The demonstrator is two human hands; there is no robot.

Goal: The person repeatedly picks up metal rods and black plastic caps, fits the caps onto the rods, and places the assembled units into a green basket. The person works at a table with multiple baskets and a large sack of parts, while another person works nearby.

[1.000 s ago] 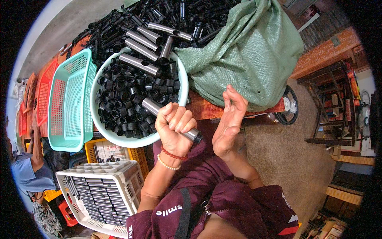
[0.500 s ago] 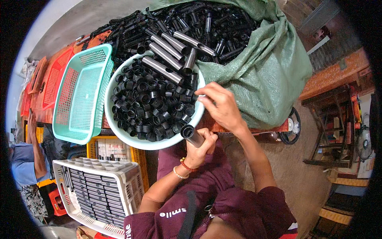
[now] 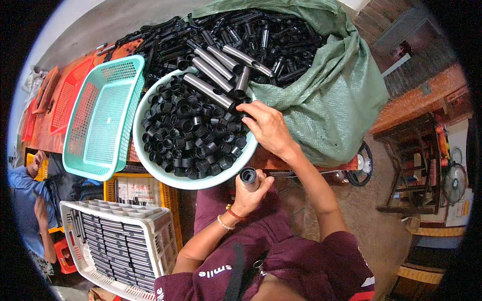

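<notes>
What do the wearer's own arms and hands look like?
Both hands ungloved, five-fingered; short maroon sleeves. Left hand: red beaded bracelet with a gold-coloured piece, plus a cream beaded bracelet at the wrist. Right hand: no bracelet visible. No cables on either arm.

White lettering [image 3: 215,271] on maroon shirt [image 3: 301,258]

Smooth, shiny metal tubes [image 3: 208,91]; glossy black plastic rings [image 3: 185,124]; smooth plastic basin [image 3: 193,184]; rough woven plastic sack [image 3: 336,110]
</notes>
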